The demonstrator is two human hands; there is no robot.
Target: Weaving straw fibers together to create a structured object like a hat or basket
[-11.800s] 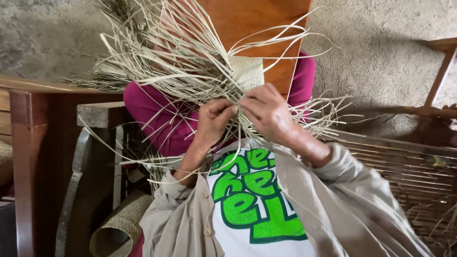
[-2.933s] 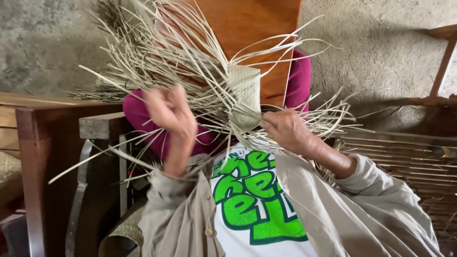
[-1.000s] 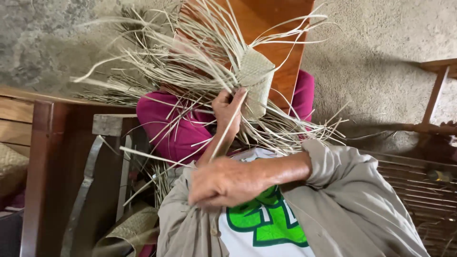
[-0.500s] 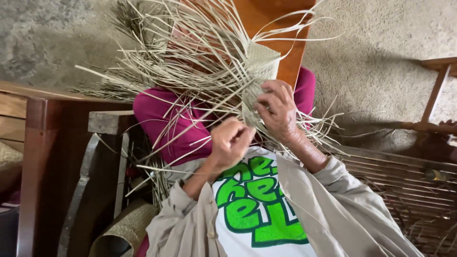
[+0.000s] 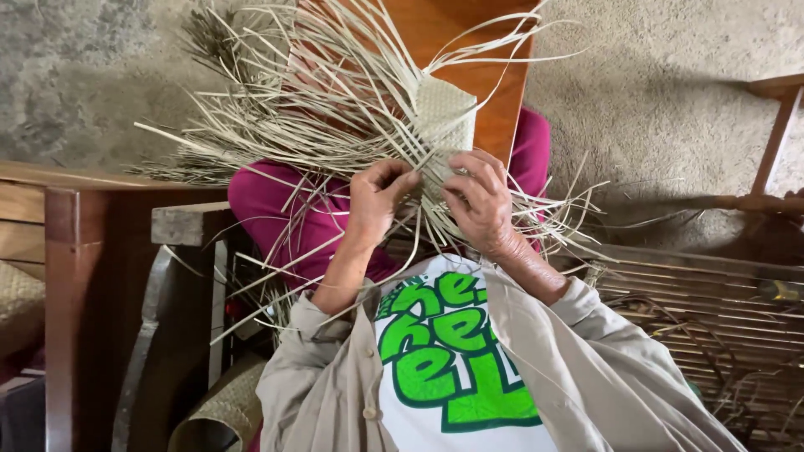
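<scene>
Left hand [image 5: 377, 197] pinching one strip, right hand [image 5: 481, 201] gripping the woven piece [image 5: 444, 117] (held over the lap) — risk of snapping the dry strip [image 5: 410, 213] if pulled too hard.

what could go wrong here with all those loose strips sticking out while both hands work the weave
Both hands pinch strips at the edge of the small woven panel: left hand, right hand. The many loose strips cross each other densely, so picking the wrong one seems likely. Thin dry strips bent sharply at the fingers may crack. Ends trailing towards the wooden bench could snag.
</scene>
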